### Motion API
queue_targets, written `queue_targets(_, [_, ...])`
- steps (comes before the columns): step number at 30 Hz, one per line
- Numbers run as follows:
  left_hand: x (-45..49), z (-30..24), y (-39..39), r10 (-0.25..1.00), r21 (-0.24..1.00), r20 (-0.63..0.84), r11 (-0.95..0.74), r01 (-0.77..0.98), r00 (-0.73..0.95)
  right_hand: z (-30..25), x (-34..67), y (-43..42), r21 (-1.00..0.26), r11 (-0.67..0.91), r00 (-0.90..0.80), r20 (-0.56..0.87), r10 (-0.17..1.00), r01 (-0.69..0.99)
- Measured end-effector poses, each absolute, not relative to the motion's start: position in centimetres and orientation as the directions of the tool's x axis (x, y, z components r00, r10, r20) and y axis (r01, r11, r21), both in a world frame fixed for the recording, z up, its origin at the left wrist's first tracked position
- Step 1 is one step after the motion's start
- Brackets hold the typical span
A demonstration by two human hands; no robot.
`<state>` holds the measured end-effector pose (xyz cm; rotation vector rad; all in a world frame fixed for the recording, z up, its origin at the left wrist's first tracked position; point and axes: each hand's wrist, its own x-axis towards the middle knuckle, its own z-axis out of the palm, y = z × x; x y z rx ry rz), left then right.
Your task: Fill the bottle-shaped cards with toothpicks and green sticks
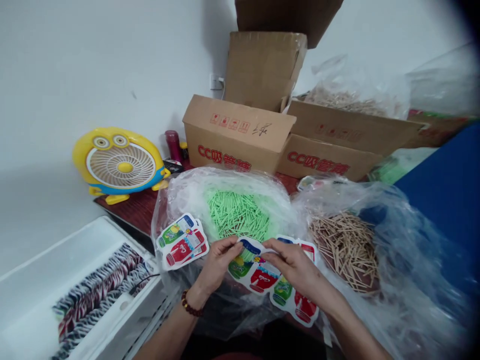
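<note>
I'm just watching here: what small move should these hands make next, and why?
Perhaps the right hand should let go and pick up a green stick. The left hand pinches the packet by its upper left corner, so it could probably steady it alone, and the heap of green sticks lies just beyond the packet.

Smooth packet (252, 271), crinkled plastic bag (187, 192), matt cardboard box (233, 142)

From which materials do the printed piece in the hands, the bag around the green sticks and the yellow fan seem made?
Printed piece: thin, flat, brightly printed; plastic film or coated card, I cannot tell. Bag: clear plastic film, shiny, with see-through wrinkles. Yellow fan: probably hard moulded plastic; smooth, rounded shell.
</note>
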<state>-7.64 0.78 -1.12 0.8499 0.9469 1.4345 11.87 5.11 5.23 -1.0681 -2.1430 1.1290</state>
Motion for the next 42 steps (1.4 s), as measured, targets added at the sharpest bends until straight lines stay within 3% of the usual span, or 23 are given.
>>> queue_targets(6, [-7.2,0.2,0.7,0.967,0.906,-0.135,0.209,-0.368,0.217,6.8,12.8,5.5,-0.682,0.473,-0.598,0.064,0.799,0.558])
queue_targets(16, [-4.6,0.9,0.9,0.960,0.909,-0.237,0.274,-0.313,0.150,6.1,15.8,6.3,-0.711,0.380,-0.573,-0.039,0.818,0.592])
queue_targets(28, [-1.0,1.5,1.4,0.944,0.928,-0.258,0.302,-0.220,0.207,3.7,19.8,6.5,-0.760,0.324,-0.509,-0.009,0.861,0.563])
queue_targets(32, [0.2,1.7,1.6,0.944,0.940,-0.226,0.276,-0.199,0.240,3.8,21.0,6.0,-0.781,0.306,-0.477,0.012,0.879,0.545])
queue_targets(37, [2.0,1.4,1.5,0.968,0.988,-0.129,0.144,-0.053,0.214,3.5,21.3,4.9,-0.867,0.257,-0.455,0.039,0.890,0.428])
queue_targets(42, [2.9,1.1,0.9,0.974,0.990,-0.136,0.142,-0.022,0.182,2.4,21.3,4.1,-0.885,0.241,-0.411,0.062,0.910,0.398])
